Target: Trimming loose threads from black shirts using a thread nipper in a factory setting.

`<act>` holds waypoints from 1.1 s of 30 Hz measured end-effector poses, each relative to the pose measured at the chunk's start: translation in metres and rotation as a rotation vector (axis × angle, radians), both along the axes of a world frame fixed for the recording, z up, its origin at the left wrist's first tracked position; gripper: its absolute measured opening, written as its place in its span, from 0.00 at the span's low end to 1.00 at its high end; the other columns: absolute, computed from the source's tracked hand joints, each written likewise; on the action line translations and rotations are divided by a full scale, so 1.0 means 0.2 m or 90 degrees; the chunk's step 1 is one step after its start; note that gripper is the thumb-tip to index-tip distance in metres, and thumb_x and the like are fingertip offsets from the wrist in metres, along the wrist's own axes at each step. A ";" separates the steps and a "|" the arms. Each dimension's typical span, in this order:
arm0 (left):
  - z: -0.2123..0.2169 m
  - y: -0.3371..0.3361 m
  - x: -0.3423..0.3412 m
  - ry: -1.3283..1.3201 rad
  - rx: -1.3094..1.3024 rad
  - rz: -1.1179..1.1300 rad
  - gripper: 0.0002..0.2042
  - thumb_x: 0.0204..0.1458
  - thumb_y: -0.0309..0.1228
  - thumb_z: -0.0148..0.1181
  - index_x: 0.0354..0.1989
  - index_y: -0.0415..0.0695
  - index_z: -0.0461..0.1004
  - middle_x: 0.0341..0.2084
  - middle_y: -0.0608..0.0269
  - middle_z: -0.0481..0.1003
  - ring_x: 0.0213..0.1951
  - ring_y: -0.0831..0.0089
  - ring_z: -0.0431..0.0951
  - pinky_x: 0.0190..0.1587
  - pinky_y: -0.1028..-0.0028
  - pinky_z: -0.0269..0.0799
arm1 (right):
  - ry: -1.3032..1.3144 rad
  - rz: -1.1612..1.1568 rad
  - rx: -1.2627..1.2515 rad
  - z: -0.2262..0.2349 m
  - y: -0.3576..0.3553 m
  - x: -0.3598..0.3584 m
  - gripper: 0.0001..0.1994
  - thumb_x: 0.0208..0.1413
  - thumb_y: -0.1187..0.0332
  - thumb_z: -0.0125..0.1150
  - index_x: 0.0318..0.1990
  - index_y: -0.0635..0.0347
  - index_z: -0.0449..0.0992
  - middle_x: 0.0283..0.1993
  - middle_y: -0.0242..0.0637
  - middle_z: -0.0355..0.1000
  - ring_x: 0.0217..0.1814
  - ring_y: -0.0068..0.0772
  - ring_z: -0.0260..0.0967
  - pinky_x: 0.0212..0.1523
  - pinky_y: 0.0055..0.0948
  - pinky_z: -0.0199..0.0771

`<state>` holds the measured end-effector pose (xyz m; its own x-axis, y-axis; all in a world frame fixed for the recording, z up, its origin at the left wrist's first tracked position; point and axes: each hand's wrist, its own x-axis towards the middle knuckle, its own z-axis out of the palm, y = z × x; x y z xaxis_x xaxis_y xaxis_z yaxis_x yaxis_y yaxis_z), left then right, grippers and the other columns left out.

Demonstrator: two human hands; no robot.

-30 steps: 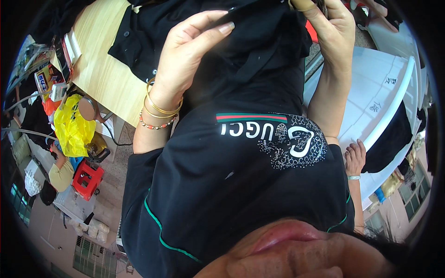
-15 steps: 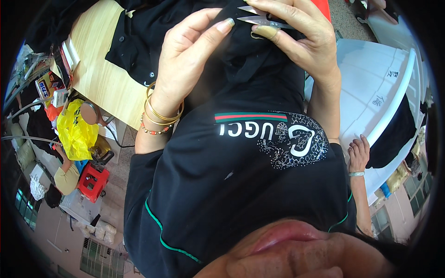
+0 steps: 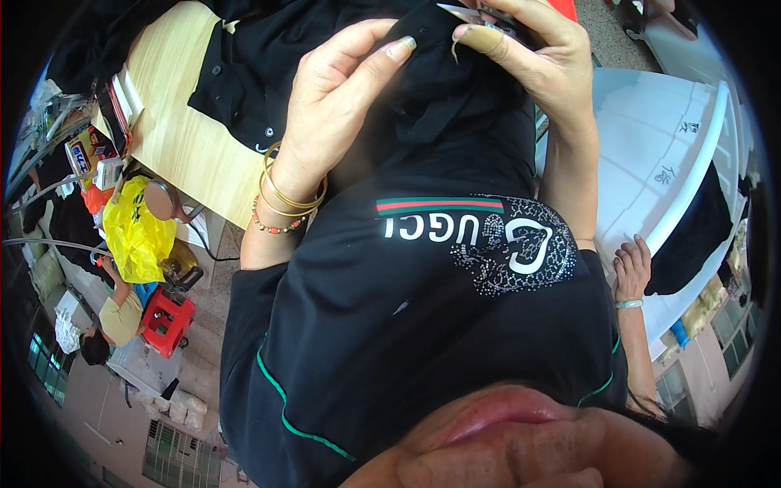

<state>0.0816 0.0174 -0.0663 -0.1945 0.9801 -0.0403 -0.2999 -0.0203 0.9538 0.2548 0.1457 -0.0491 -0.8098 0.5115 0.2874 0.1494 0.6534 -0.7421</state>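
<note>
A black garment (image 3: 443,85) with small buttons lies over my lap and across the table. At the top middle, my left hand (image 3: 329,93) pinches a fold of its cloth between thumb and fingers. My right hand (image 3: 557,69), with a tan wrap on the thumb, is closed around small metal thread snips (image 3: 458,11). Their pointed tip faces left, close to the cloth my left hand holds. The rest of the snips is hidden by my right fingers and the upper edge of the view.
A pale wooden table (image 3: 175,89) stands on the left. Beside it are a yellow plastic bag (image 3: 138,232) and a red stool (image 3: 168,323). On the right is a large white tub (image 3: 643,122) with black cloth. Another person's hand (image 3: 631,264) rests at its edge; a second person sits far left.
The snips' two blades stood apart before; now a single point shows. My right hand has moved up slightly, and my left hand a little to the right with the cloth.
</note>
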 end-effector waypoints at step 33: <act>0.07 -0.02 0.05 0.051 -0.041 -0.084 0.12 0.60 0.23 0.52 0.51 0.34 0.73 0.42 0.63 0.78 0.44 0.82 0.75 0.49 0.82 0.69 | -0.003 0.026 0.007 0.11 -0.04 0.06 0.15 0.48 0.74 0.68 0.46 0.61 0.79 0.31 0.34 0.70 0.31 0.27 0.69 0.31 0.24 0.67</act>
